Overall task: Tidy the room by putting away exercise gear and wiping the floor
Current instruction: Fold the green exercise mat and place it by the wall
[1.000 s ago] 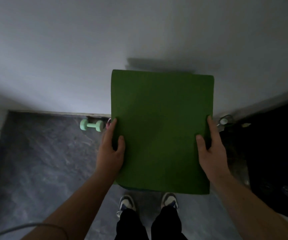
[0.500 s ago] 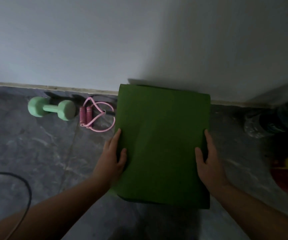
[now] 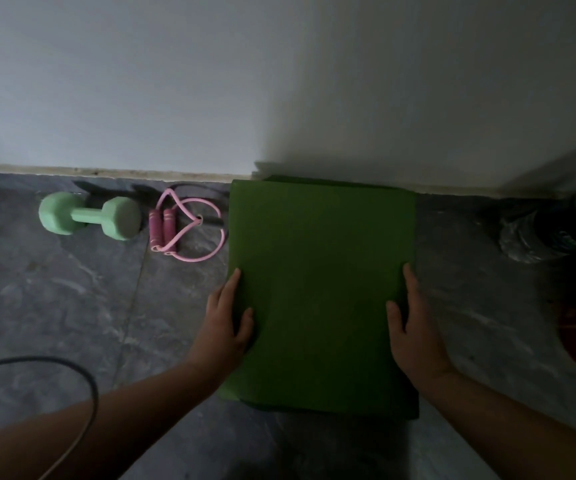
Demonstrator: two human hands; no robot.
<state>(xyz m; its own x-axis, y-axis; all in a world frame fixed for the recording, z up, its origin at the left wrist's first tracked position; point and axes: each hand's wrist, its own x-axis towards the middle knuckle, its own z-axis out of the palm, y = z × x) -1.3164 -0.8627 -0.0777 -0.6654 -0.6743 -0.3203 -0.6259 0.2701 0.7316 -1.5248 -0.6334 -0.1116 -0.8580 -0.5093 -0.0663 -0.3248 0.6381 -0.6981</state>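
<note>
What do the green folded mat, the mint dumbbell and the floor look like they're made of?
Green mat: probably foam or rubber, matte, folded in soft layers.
Dumbbell: likely a vinyl or neoprene coating over metal, with an even matte pastel skin.
Floor: grey veined stone or marble-look tile with a visible joint.

Both forearms extended forward, left hand (image 3: 225,323) and right hand (image 3: 413,327) gripping with thumbs on top

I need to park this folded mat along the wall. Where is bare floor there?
Bare floor lies between the green mat and the plastic-wrapped clutter in the right corner. Left is crowded: the pink jump rope and mint dumbbell sit by the baseboard.
</note>
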